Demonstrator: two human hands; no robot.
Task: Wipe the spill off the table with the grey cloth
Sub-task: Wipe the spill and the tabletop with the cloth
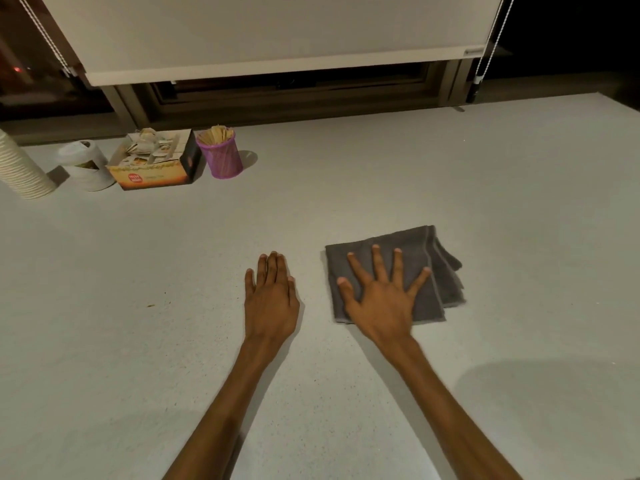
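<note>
Right hand point(381, 299) lies spread flat on the grey cloth point(415, 251), grasping nothing.

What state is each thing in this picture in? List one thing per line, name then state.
Grey cloth: folded, flat on the table.
Right hand: spread flat on the cloth.
Left hand: flat on the table, fingers together.
Purple cup: upright, full of sticks.
Box: open, holding packets.
Blind: lowered most of the way.

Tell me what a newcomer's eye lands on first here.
First the right hand, fingers spread flat on the folded grey cloth at centre right of the pale table. The left hand lies flat on bare tabletop beside it. Far left stands a purple mesh cup of wooden sticks.
</note>
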